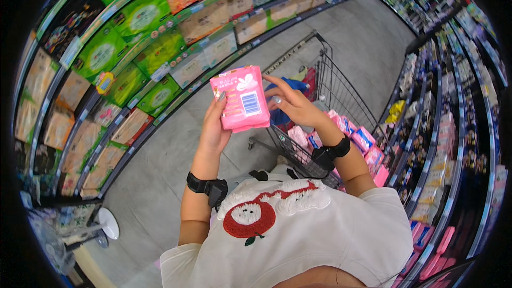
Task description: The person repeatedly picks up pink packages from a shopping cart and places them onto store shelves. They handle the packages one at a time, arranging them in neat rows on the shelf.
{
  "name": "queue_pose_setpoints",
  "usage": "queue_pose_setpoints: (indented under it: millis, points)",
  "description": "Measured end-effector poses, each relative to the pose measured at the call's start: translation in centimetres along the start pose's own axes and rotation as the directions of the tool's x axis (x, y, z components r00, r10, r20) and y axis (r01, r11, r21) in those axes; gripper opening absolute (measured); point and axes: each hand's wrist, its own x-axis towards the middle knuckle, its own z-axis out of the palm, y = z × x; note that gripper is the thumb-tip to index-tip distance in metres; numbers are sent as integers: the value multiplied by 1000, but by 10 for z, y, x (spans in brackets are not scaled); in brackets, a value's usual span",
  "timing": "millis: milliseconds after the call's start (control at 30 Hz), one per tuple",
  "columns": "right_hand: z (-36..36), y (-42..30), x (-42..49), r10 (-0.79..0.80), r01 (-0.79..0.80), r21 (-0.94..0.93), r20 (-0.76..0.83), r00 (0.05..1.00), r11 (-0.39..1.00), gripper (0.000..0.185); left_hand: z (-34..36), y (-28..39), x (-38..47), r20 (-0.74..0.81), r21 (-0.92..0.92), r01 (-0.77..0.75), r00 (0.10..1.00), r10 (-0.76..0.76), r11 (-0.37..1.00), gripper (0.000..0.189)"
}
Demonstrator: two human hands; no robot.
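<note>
A pink soft package point(241, 100), likely sanitary pads, is held up before my chest, its back with a barcode and printed writing turned towards me. My left hand point(218, 122) grips its left side, the thumb lying on the face. My right hand point(294, 104) is at its right edge with fingers apart; whether the fingertips touch the package is hard to tell. Below and beyond my right forearm stands a wire shopping cart point(347, 82). Several pink packages point(363, 139) are piled in its near part, with a blue item point(280, 117) farther in.
Shelves of green tissue packs point(140, 16) curve along the left side. To the right, another shelf point(436, 168) holds small packages, with pink packs point(424, 236) low down. A pedestal fan point(108, 223) stands at lower left on the grey tiled floor point(160, 180).
</note>
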Motion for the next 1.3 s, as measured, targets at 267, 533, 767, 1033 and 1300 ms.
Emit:
queue_pose_setpoints:
  millis: [267,533,767,1033,1300]
  points:
    - [19,-47,-44,170,-117,284,-170,971,952,84,31,-18,5,151,78,138,977,-149,987,44]
    - [15,-46,-116,278,-38,412,-539,795,910,76,66,-65,22,379,373,194,860,-340,907,53]
    - [18,-46,-180,259,73,387,-734,627,919,69,102,-111,28,541,470,165,723,-430,867,64]
    - [32,-96,-263,-272,-645,-344,-938,213,682,63,171,-192,2,746,427,117,515,-423,896,88]
    - [59,-154,-342,-575,-873,-378,-805,145,308,64,246,-269,-82,795,415,549,169,-582,726,84]
